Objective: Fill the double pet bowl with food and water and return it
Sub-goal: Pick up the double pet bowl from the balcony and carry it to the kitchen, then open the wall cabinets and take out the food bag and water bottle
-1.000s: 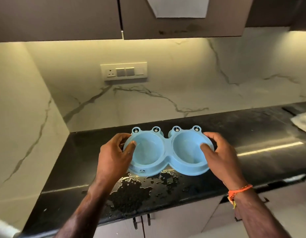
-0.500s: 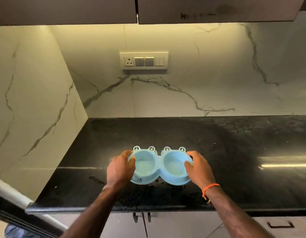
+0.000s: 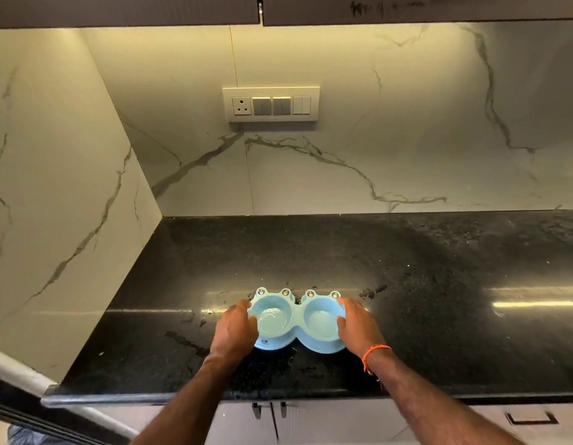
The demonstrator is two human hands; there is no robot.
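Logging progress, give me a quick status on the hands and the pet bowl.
Left hand and right hand each grip one end of the blue pet bowl. Bowl on the wet black counter, no food visible. Nothing blocking it.

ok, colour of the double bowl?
Light blue bowl, with small frog-like eye bumps on its far rim. Head view, the only one, shows it clearly.

Two bare forearms enter from the bottom edge, no sleeves in view on either. Left hand [image 3: 235,329]: no ring, watch or band visible. Right hand [image 3: 355,327]: no ring seen. Right wrist carries an orange thread bracelet [image 3: 373,354], thin and cord-like, wound around the wrist, with a short loose end hanging on the near side.
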